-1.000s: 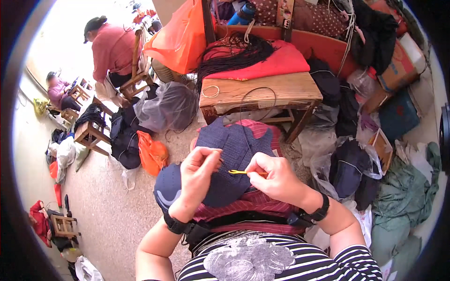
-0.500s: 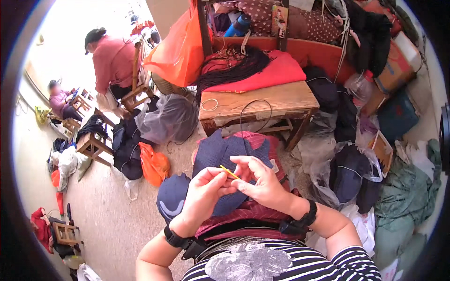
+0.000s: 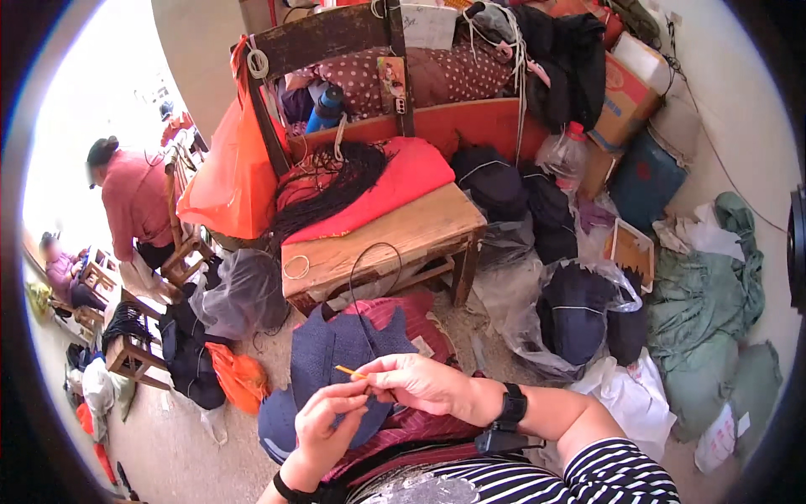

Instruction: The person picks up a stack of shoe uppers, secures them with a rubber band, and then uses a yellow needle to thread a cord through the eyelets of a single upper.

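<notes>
Steady left hand, lower ctr of frame, just beside right hand; can't tell whether gripping anything. Pinch yellow stick lightly, lower ctr, as now gripped in right hand; prob. best w/ tip clear. Long axis slanted, near-horiz., bare tip pointing left & slightly up. Avoid snagging blue cloth beyond, or black cord looping up toward wooden surface, mid-frame.

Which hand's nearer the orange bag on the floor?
Left. The left hand is to the right of the orange bag; the right hand is farther right, beyond the left.
</notes>
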{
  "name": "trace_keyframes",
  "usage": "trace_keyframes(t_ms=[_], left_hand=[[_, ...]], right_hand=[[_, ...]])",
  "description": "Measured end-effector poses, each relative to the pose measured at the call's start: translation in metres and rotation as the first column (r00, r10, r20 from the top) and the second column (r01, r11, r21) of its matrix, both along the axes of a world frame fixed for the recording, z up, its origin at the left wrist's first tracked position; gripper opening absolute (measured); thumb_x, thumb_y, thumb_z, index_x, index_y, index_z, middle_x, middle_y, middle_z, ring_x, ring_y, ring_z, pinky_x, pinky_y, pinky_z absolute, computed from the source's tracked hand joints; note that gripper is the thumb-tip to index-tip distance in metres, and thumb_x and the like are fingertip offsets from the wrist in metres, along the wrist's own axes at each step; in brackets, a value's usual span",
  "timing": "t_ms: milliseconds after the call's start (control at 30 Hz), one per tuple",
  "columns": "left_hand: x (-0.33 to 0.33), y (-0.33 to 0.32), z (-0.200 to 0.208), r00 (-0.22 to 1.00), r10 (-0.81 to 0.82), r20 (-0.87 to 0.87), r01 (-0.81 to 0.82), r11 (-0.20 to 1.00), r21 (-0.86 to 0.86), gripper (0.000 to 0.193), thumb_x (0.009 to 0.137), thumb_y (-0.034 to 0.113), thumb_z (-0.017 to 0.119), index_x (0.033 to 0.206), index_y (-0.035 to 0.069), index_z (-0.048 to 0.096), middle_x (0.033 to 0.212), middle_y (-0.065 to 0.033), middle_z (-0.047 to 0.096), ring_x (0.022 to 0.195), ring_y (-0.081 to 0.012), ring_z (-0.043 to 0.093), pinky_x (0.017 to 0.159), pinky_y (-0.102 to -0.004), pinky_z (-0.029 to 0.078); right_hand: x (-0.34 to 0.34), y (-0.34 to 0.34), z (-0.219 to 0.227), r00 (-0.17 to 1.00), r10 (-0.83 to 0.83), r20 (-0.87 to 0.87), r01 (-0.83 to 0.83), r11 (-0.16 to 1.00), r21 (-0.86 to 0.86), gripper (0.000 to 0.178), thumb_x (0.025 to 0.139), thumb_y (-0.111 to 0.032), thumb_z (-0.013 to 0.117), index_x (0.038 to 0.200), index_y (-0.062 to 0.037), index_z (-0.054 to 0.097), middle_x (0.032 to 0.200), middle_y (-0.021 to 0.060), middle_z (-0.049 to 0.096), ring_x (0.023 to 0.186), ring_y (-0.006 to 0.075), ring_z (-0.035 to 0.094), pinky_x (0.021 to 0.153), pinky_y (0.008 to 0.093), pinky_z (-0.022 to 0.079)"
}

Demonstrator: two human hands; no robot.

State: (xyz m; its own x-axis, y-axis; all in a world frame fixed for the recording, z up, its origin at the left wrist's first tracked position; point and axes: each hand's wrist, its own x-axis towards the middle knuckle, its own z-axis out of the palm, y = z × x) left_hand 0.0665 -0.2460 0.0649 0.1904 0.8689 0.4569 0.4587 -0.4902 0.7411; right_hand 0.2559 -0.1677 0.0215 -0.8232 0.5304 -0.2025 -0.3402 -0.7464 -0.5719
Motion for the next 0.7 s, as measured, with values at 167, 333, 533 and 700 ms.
trace_keyframes(t_ms=[167, 333, 533, 700], left_hand=[[-0.02, 0.009, 0.002, 0.946, 0.1, -0.308, -0.051, 0.985, 0.162, 0.044, 0.069, 0.005, 0.081, 0.111, 0.005, 0.066, 0.124, -0.0145, 0.061, 0.12, -0.0369, 0.056, 0.103, -0.0439, 0.043], [-0.075, 0.006, -0.05, 0.858, 0.506, -0.087, -0.507, 0.808, -0.3, 0.067, 0.08, 0.004, 0.074, 0.139, 0.006, 0.044, 0.12, -0.0092, 0.058, 0.105, -0.0219, 0.059, 0.093, -0.0332, 0.047], [-0.05, 0.007, -0.02, 0.802, 0.41, 0.434, -0.119, 0.822, -0.557, 0.054, 0.089, -0.002, 0.063, 0.139, 0.006, 0.044, 0.11, -0.0058, 0.06, 0.094, -0.0106, 0.059, 0.086, -0.0253, 0.05], [-0.01, 0.012, -0.006, 0.462, 0.558, 0.689, 0.156, 0.713, -0.683, 0.035, 0.092, 0.0, 0.06, 0.126, 0.007, 0.054, 0.101, -0.0018, 0.06, 0.082, -0.0073, 0.06, 0.069, -0.0194, 0.049]], right_hand=[[0.035, 0.01, 0.009, 0.963, -0.258, 0.076, 0.256, 0.966, 0.04, 0.019, 0.095, -0.006, 0.059, 0.112, -0.0033, 0.063, 0.096, 0.0056, 0.064, 0.081, 0.0123, 0.062, 0.072, 0.0245, 0.052], [0.134, 0.058, 0.036, 0.676, -0.731, 0.093, 0.695, 0.675, 0.247, 0.012, 0.096, -0.01, 0.056, 0.106, -0.0083, 0.062, 0.085, 0.0032, 0.063, 0.061, 0.0041, 0.049, 0.049, 0.0157, 0.034], [0.204, 0.07, 0.06, -0.052, -0.981, -0.186, 0.73, -0.164, 0.663, 0.015, 0.101, -0.011, 0.054, 0.112, -0.0023, 0.059, 0.096, 0.0044, 0.062, 0.065, 0.0025, 0.046, 0.056, 0.0169, 0.037], [0.142, 0.061, 0.046, 0.338, -0.941, -0.03, 0.66, 0.213, 0.72, 0.013, 0.1, -0.01, 0.053, 0.11, -0.0069, 0.06, 0.089, 0.0032, 0.064, 0.061, 0.0012, 0.046, 0.053, 0.0166, 0.036]])
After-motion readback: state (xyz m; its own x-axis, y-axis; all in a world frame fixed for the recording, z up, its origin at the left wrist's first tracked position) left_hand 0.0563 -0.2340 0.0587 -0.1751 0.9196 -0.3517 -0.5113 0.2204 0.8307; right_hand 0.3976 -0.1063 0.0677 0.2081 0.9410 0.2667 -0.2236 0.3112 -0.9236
